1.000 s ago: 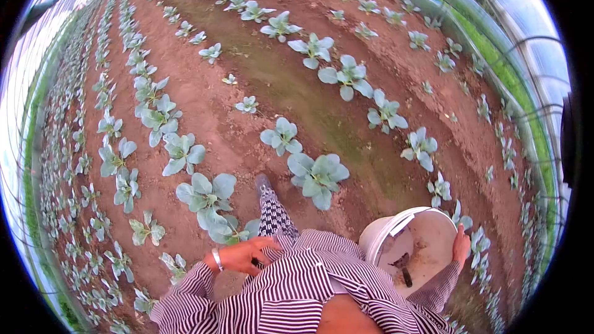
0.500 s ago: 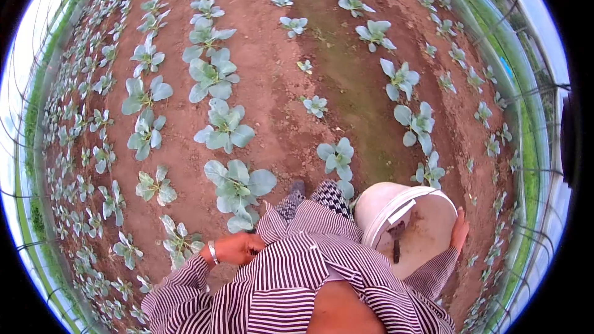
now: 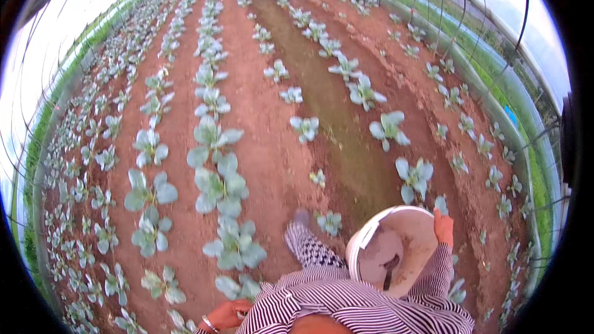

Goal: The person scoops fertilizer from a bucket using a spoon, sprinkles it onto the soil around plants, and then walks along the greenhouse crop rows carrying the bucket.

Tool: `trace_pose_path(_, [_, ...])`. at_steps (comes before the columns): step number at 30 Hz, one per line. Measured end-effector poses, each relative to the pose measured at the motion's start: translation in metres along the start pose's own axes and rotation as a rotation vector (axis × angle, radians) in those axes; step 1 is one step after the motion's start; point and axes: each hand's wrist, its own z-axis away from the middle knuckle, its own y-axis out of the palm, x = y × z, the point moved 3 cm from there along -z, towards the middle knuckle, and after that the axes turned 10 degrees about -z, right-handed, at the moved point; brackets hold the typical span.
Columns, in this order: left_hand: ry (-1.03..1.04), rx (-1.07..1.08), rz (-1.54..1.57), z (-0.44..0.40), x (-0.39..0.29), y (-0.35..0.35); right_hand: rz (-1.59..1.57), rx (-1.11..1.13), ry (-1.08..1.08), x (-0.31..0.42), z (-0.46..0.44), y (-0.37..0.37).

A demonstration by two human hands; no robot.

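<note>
A white bucket (image 3: pixel 353 258) is tilted against my right side, its mouth facing up and toward me. My right hand (image 3: pixel 443 229) grips its far right rim. Inside lie greyish-brown material (image 3: pixel 378 253) and a dark scoop-like tool (image 3: pixel 388 275). Low at the left, my left hand (image 3: pixel 228 314), with a bracelet at the wrist, has its fingers curled in; whatever they hold is hidden. Just beyond it grows a broad-leaved, cabbage-like plant (image 3: pixel 238 286), partly hidden by my striped shirt.
Rows of similar young plants (image 3: pixel 232 244) run away over reddish-brown soil (image 3: pixel 272 173). A greenish furrow (image 3: pixel 346 154) lies right of the middle. Hoops and clear sheeting (image 3: pixel 495 99) wall both sides. My foot (image 3: pixel 301 216) is on the soil by a small plant (image 3: pixel 330 223).
My view has tipped up, showing more of the rows. One leg has stepped forward. The bucket comes along, still in my right hand; my left hand sits lower in view.
</note>
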Motion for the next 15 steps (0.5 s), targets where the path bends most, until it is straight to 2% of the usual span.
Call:
trace_pose_path(1, [-0.044, 0.045, -0.007, -0.028, -0.001, -0.025, -0.007, -0.037, 0.001, 0.013, -0.024, 0.012])
trace_pose_path(4, [-0.217, 0.200, 0.026, -0.082, -0.001, -0.079, -0.041, 0.049, 0.105, 0.054, -0.083, 0.016])
trace_pose_path(5, [-0.004, 0.150, -0.053, -0.096, 0.019, -0.086, -0.045, 0.065, 0.105, 0.071, -0.098, 0.019])
trace_pose_path(7, [-0.013, -0.026, -0.063, -0.113, 0.039, -0.101, -0.039, 0.101, 0.107, 0.105, -0.125, 0.019])
trace_pose_path(10, [-0.225, 0.051, -0.011, -0.152, -0.029, -0.160, -0.050, 0.071, 0.155, 0.178, -0.146, 0.019])
trace_pose_path(13, [-0.317, -0.117, 0.158, -0.184, -0.034, -0.198, -0.061, 0.092, 0.133, 0.208, -0.176, 0.045])
trace_pose_path(14, [0.039, -0.099, -0.234, -0.208, -0.046, -0.224, -0.054, 0.063, 0.106, 0.209, -0.189, 0.059])
trace_pose_path(15, [0.048, -0.123, -0.213, -0.226, -0.051, -0.243, -0.046, 0.033, 0.076, 0.210, -0.203, 0.071])
